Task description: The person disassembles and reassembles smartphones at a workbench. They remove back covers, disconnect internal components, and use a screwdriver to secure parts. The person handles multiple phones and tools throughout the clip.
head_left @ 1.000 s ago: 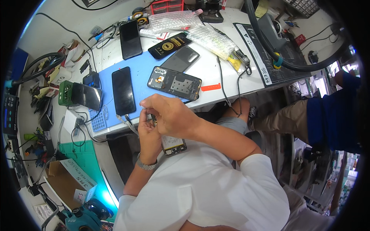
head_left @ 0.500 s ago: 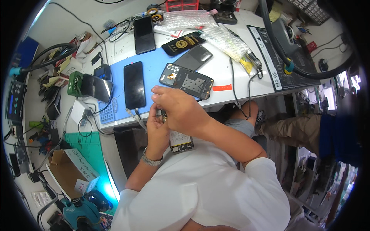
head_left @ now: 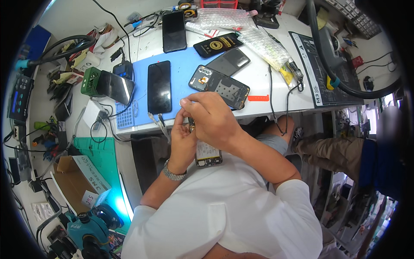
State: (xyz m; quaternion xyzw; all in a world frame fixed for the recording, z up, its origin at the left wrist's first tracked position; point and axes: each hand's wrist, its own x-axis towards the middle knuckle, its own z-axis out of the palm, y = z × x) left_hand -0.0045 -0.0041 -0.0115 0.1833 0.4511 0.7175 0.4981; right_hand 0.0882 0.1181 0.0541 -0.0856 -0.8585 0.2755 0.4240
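Worn on the head, the single wide fisheye camera looks down from the near side of the table, close above the shirt, left hand and right hand before it, and reaches the wall behind it.

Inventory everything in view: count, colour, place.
Table: one, white, upper middle
Blue mat: one, blue, on table
Opened phone: one, black, just below centre
Phone housing: one, dark, table's near edge
Grey cover: one, grey, beyond housing
Emblem panel: one, black, beyond cover
Dark phones: two, black, left of panel
Propped phone: one, dark, table's left
Bubble-wrap packs: two, clear, table's far side
Red strip: one, red, right of housing
Cutting mat: one, black, table's right
Green mat: one, green, lower left
Open carton: one, brown, lower left
Teal device: one, teal, lower left
Co-worker: one, tan trousers, right
Clutter: many small items, mixed, edges
Shirt: one, white, lower middle
Hands: two, bare, at opened phone
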